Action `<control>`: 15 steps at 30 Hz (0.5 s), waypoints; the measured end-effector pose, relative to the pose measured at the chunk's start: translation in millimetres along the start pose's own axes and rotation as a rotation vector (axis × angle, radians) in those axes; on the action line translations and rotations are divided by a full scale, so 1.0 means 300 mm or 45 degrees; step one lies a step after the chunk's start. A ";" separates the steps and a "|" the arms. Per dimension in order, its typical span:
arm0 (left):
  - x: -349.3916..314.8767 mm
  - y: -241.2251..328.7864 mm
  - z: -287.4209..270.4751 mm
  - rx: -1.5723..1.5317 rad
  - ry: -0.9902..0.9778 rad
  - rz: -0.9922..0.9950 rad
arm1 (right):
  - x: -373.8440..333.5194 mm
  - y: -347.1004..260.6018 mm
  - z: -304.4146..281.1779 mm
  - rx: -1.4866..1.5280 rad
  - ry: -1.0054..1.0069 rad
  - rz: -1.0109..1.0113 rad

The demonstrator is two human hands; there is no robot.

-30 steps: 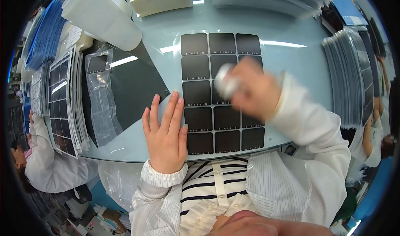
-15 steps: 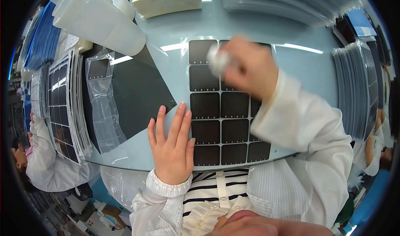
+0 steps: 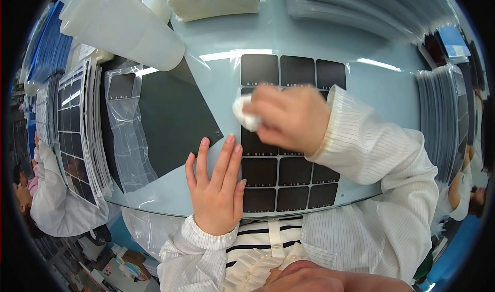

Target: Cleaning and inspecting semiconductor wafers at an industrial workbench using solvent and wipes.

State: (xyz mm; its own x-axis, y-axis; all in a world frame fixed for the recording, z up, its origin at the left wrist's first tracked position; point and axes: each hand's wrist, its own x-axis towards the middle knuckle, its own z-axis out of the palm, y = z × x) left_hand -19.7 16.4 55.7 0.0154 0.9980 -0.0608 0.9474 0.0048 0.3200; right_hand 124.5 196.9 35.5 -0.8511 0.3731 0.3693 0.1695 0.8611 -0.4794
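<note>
In front of me a clear sheet with rows of dark rounded rectangles (image 3: 294,172) lies flat on the glass-topped table. My right hand (image 3: 291,114) is closed round a wadded white cloth (image 3: 246,112) over the left side of the sheet, hiding several of its rectangles. Flat beside the sheet's lower left edge rests my left hand (image 3: 217,191), its fingers stretched out and its fingertips close to that edge. It holds nothing.
Left of my left hand are a dark board (image 3: 175,122) and a crinkled clear film strip (image 3: 131,137). A translucent jug (image 3: 124,29) stands behind them. Stacked sheets flank the table at left (image 3: 77,137) and right (image 3: 441,116). A cream pad stack (image 3: 214,0) sits at the back.
My right hand has moved with the white cloth toward me and to the left, uncovering the sheet's top row. My left hand remains flat beside the sheet.
</note>
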 end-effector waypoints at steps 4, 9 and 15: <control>0.000 0.004 -0.002 -0.014 0.017 0.017 | 0.094 0.153 -0.021 -0.195 0.433 0.234; -0.006 0.001 -0.003 0.019 0.020 0.040 | 0.106 0.137 0.017 -0.053 0.271 0.200; -0.008 -0.008 0.010 -0.016 0.065 0.048 | 0.023 -0.030 0.032 0.083 0.064 0.103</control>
State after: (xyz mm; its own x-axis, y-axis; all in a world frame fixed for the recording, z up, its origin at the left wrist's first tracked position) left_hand -21.1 13.6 52.1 0.0343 0.9994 -0.0003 0.9423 -0.0322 0.3331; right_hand 112.2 188.4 34.9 -0.8097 0.4586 0.3660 0.2024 0.8038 -0.5594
